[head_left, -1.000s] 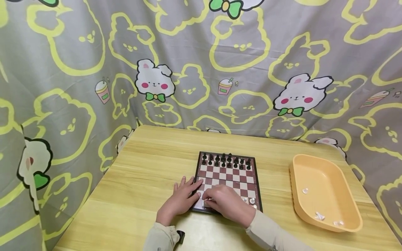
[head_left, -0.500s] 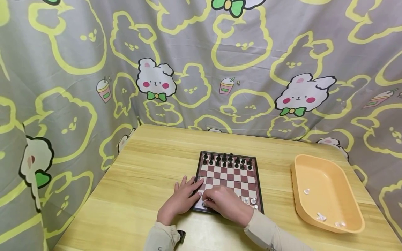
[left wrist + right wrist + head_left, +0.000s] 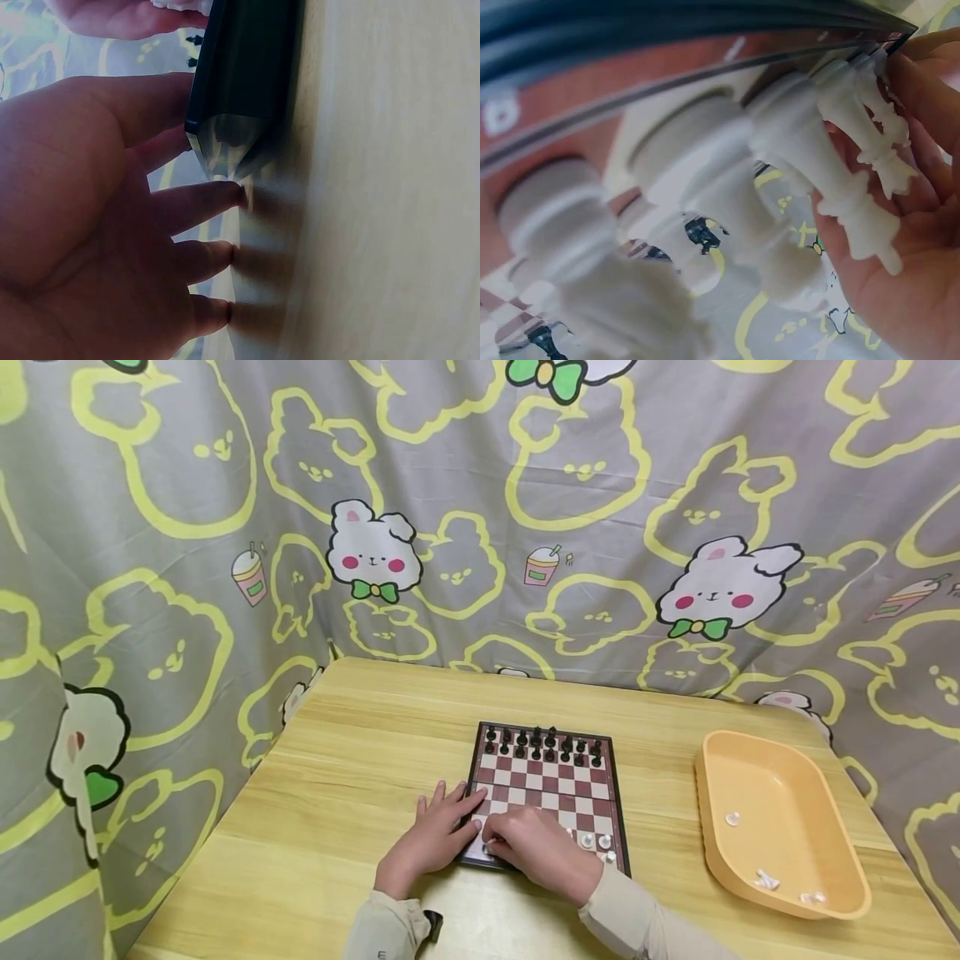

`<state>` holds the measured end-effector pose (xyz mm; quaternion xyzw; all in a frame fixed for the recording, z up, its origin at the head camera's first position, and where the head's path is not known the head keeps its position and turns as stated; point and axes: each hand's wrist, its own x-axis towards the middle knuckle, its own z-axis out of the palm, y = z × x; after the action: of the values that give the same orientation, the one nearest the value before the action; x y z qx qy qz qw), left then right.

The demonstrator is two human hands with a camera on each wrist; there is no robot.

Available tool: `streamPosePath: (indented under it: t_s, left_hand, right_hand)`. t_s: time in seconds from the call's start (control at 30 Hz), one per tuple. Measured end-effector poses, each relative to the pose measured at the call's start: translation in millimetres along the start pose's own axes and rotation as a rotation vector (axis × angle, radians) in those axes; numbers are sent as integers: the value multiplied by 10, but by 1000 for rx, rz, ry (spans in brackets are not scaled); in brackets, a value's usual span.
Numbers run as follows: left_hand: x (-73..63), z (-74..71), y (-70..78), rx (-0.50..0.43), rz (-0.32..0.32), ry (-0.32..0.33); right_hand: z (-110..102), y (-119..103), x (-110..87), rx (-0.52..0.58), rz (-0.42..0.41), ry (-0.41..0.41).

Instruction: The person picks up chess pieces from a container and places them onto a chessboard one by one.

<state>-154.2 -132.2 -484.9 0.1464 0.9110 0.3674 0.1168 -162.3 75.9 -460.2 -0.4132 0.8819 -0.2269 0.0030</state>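
Observation:
A dark-rimmed chessboard (image 3: 551,783) lies on the table, with black chess pieces (image 3: 550,743) in two rows at its far side. My left hand (image 3: 427,847) rests spread at the board's left edge; in the left wrist view several fingertips (image 3: 229,255) touch the tabletop. Over the near left corner, my right hand (image 3: 536,850) pinches a white chess piece, mostly covered by the fingers in the head view. The right wrist view has white chess pieces (image 3: 862,217) upright along the near edge, with the right hand (image 3: 907,277) around the farthest ones.
To the right stands an orange tray (image 3: 772,793) holding several loose white chess pieces (image 3: 767,879). More white pieces (image 3: 588,841) stand at the board's near right. A patterned curtain (image 3: 450,468) hangs behind and left of the wooden table (image 3: 360,735).
The right hand has turned and shifted very slightly at the near left corner, still pinching the white chess piece. The left hand stays at the board's edge.

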Motion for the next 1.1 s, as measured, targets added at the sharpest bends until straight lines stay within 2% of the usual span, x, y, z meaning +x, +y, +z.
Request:
streamPosePath:
  t_s: [0.17,0.33,0.5,0.6,0.77,0.9,1.1]
  left_hand:
    - [-8,-3,10,0,10,6]
    - [-16,-1,7,4,13,10]
    - [-11,2,8,6,17,9]
    - [-5,2,11,6,17,14]
    - [-8,6,29,-4,8,18]
    - [-13,9,37,-8,2,18]
    - [-12,15,27,-4,5,19]
  right_hand:
    - [0,-10,24,-43,5,-13]
    - [-7,-36,5,-72,-35,16]
    - [-103,-99,-107,-73,-20,103]
    - [-241,-95,-212,-22,7,165]
    - [-484,103,-463,25,-11,346]
    - [-670,364,-742,4,77,496]
    - [-903,747,-1284,-40,365,647]
